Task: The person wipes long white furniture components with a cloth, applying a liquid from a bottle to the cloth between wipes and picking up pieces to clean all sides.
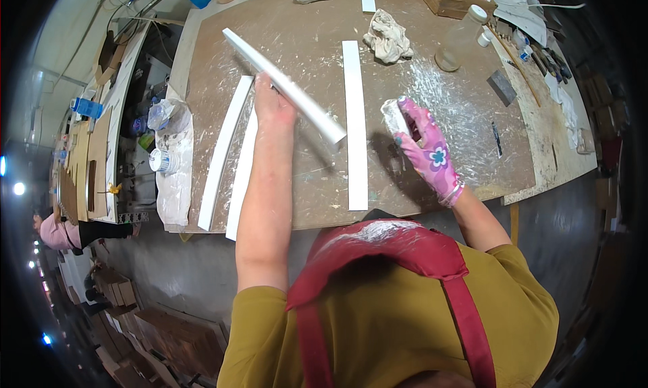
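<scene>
My bare left hand [275, 106] is closed around a long white strip [287, 89], which it lifts at a slant above the table. My right hand [432, 151], in a pink flowered glove, pinches a small whitish wad [391, 118]; whether it is cloth or a pad I cannot tell. Between the hands, another white strip [355, 124] lies lengthwise on the brown worktable [310, 33]. Two more lie by my left forearm: a white strip [226, 151] on the outer side and a white strip [243, 178] partly hidden under the arm.
A crumpled cloth [388, 37] and a clear jar [459, 43] with a white lid stand toward the far right. A dark block [501, 87] sits near the right edge. White powder marks the tabletop. At left are a white tub [160, 160] and a person [61, 233] farther off.
</scene>
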Demonstrator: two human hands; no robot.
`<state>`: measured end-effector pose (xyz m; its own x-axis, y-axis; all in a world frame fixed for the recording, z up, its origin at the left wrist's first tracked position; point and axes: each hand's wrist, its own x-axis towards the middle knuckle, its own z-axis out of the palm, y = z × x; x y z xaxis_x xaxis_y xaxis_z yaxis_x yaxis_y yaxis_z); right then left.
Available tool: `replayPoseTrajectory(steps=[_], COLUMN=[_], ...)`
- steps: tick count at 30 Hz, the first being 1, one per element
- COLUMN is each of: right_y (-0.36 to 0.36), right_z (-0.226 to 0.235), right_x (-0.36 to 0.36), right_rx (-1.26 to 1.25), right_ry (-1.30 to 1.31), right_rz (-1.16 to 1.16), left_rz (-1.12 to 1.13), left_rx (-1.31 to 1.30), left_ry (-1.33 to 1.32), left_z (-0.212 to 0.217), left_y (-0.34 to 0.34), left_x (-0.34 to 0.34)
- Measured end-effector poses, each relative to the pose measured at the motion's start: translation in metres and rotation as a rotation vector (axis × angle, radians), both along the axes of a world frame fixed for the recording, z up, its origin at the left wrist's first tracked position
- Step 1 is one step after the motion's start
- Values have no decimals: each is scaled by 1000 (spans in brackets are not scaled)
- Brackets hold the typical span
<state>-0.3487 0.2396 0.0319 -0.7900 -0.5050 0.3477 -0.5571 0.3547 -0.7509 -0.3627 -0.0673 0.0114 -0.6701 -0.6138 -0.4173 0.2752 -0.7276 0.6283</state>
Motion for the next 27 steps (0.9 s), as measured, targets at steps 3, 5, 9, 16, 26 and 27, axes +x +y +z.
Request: replayPoseTrajectory(steps=[3, 5, 9, 16, 26, 27], right_y=[2, 4, -14, -27, -46, -50], right_z=[30, 45, 58, 33, -3, -2], right_x=[8, 15, 21, 4, -14, -13], right_rx=[-18, -27, -41, 197, 157, 149], right_ry=[139, 215, 512, 485, 0, -22], right_rz=[33, 122, 215, 136, 207, 248], left_rz=[-61, -91, -43, 165, -591, -514], left_rx=[-86, -64, -96, -236, -1469, -1416], left_ry=[20, -21, -2, -126, -512, -497], left_z=[9, 9, 6, 5, -67, -74], left_y=[11, 7, 17, 16, 22, 21], left_x=[-1, 0, 0, 14, 94, 105])
